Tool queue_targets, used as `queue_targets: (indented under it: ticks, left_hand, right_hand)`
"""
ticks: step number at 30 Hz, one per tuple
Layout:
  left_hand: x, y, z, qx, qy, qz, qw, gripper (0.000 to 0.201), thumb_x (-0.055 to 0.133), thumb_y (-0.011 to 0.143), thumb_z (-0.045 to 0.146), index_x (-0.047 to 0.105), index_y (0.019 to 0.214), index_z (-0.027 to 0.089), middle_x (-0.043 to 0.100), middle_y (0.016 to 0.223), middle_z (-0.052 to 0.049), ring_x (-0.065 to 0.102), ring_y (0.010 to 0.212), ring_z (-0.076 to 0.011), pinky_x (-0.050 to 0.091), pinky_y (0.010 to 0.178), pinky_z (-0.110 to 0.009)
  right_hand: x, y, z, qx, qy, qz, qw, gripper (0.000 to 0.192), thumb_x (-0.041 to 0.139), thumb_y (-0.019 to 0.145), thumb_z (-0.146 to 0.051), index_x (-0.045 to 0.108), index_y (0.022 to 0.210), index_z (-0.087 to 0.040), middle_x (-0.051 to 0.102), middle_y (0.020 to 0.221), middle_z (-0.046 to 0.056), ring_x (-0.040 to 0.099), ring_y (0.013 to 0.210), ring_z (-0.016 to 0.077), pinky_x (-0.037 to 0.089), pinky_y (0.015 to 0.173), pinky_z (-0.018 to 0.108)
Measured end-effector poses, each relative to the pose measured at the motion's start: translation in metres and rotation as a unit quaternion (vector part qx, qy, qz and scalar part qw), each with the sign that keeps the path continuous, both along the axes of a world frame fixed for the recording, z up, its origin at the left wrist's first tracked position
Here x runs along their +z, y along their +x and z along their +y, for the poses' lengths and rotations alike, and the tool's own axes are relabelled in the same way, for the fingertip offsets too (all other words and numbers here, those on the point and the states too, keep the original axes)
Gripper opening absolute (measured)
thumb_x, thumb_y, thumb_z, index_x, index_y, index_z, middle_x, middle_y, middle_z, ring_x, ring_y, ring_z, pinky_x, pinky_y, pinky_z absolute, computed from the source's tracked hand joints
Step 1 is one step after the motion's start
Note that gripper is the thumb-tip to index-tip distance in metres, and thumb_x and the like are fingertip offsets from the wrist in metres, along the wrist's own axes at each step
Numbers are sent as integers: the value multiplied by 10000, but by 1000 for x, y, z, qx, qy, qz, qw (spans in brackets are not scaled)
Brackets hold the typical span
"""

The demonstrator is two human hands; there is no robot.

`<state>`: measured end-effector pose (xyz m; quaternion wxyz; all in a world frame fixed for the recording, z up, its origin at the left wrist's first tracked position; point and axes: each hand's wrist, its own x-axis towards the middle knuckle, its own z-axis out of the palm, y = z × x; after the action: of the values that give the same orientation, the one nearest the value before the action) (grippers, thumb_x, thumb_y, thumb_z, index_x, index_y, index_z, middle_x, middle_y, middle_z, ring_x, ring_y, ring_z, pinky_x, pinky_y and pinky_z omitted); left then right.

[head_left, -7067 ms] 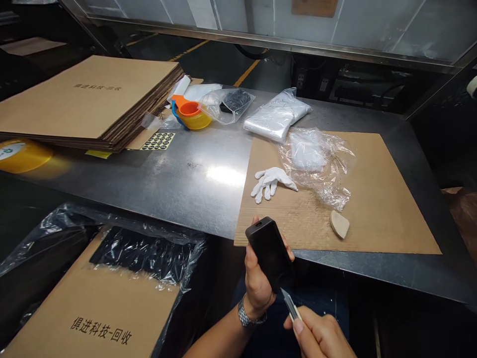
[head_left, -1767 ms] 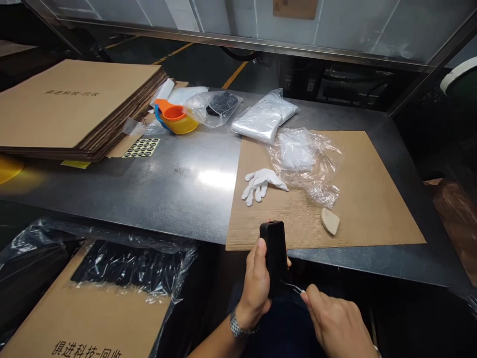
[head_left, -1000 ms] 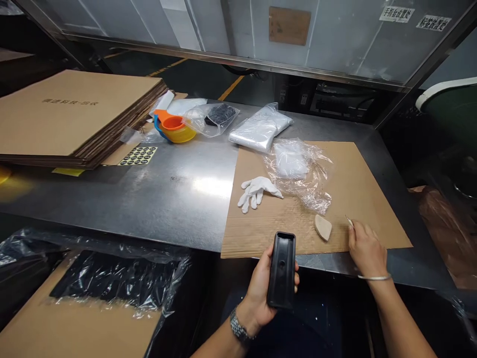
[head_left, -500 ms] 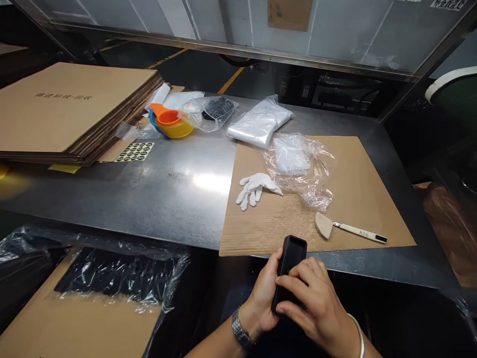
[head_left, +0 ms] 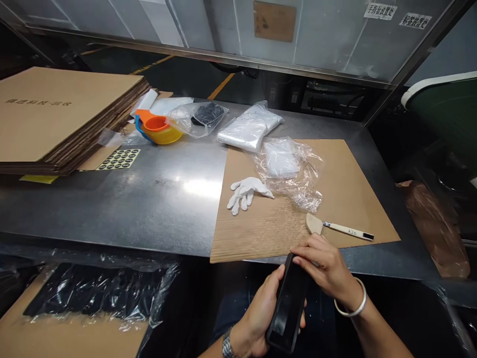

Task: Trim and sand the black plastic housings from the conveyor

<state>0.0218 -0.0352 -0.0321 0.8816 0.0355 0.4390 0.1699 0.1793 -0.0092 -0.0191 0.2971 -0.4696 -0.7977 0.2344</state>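
Note:
A long black rectangular plastic part (head_left: 287, 306) with a recessed face is held tilted over the table's front edge. My left hand (head_left: 260, 309) wraps round its side, thumb along the edge and fingertips showing on the far side. My right hand (head_left: 323, 261) is closed on the upper end of the part, with thumb and fingers pinching its rim. Just beyond that hand lies a wooden-handled tool (head_left: 348, 230) marked A26, with a wedge-shaped beige head (head_left: 314, 223). Farther left on the cardboard sheet (head_left: 257, 241) lies a white glove (head_left: 248, 193).
Clear plastic wrap (head_left: 286, 164) and a bag of white sheets (head_left: 249, 127) lie behind. Orange and yellow cups (head_left: 160, 130), a sticker sheet (head_left: 118, 159) and stacked cardboard (head_left: 70, 114) stand left on the metal table (head_left: 175, 199). Bagged black parts (head_left: 97, 293) fill a box lower left.
My right hand has moved from the lower part of the black plastic part to its upper end. The part has been turned and lowered slightly. The view has shifted right.

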Motion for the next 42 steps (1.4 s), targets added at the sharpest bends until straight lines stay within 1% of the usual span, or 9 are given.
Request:
queue_targets:
  ticks: [5, 8, 11, 17, 21, 23, 29, 34, 42]
  left_hand:
    - [0, 0, -3, 12, 12, 17, 1000, 528, 309, 869, 525, 589, 732, 99, 622, 555, -62, 556, 364, -119, 405, 361, -194]
    - [-1, -1, -1, 36, 36, 36, 998, 495, 356, 858, 522, 599, 761, 102, 630, 565, -59, 549, 378, -117, 395, 368, -197]
    - [-2, -4, 5, 61, 76, 53, 994, 566, 344, 847, 553, 622, 726, 74, 611, 513, -68, 535, 391, -113, 384, 385, -194]
    - [-6, -7, 11, 169, 118, 119, 971, 455, 469, 796, 544, 605, 753, 111, 644, 586, -45, 603, 527, -153, 457, 513, -246]
    - [-8, -6, 8, 190, 140, 132, 963, 400, 562, 745, 519, 602, 782, 124, 653, 609, -33, 625, 585, -172, 466, 549, -252]
    - [-9, -5, 6, 186, 144, 136, 962, 384, 574, 744, 505, 599, 817, 129, 657, 618, -26, 620, 566, -160, 464, 539, -242]
    - [-10, -3, 0, 53, 91, 41, 994, 491, 427, 811, 564, 593, 881, 108, 650, 631, -64, 576, 416, -136, 393, 364, -208]
    - [-14, -8, 2, 38, 43, -14, 998, 503, 369, 852, 529, 610, 947, 98, 638, 646, -55, 587, 428, -127, 446, 399, -211]
    - [-12, -10, 8, 32, 49, -16, 998, 589, 332, 852, 554, 632, 753, 57, 648, 647, -97, 605, 443, -142, 438, 402, -205]
  right_hand:
    - [1, -5, 1, -26, -21, 22, 999, 189, 472, 885, -187, 661, 881, -178, 636, 725, 39, 536, 693, 154, 426, 658, 301]
    - [-2, -4, -4, -140, -68, 79, 985, 199, 455, 890, -234, 637, 831, -176, 648, 753, 39, 581, 726, 155, 445, 681, 287]
    - [-7, -6, -19, -216, -141, 88, 962, 204, 460, 886, -317, 604, 947, -185, 651, 817, 46, 599, 737, 160, 463, 668, 280]
    - [-14, -32, -60, -122, -292, 57, 947, 350, 567, 805, -289, 480, 1140, -232, 609, 890, 11, 558, 709, 135, 469, 657, 261]
    - [-17, -41, -63, -109, -352, 110, 923, 251, 506, 829, -263, 488, 1076, -224, 580, 700, -38, 509, 539, 97, 403, 502, 201]
    - [-18, -38, -56, -137, -346, 106, 922, 189, 502, 833, -296, 515, 999, -207, 552, 605, -50, 492, 491, 96, 368, 463, 197]
    - [-16, -14, -23, -212, -286, 96, 930, 202, 484, 844, -366, 568, 856, -183, 530, 498, -46, 521, 474, 119, 372, 497, 220]
    - [-20, -6, -8, -189, -303, 131, 925, 348, 452, 861, -435, 540, 644, -177, 560, 509, -23, 454, 415, 85, 333, 439, 201]
    - [-25, 1, -10, -236, -281, 167, 915, 418, 377, 891, -502, 467, 632, -185, 426, 411, -65, 400, 401, 80, 315, 458, 202]
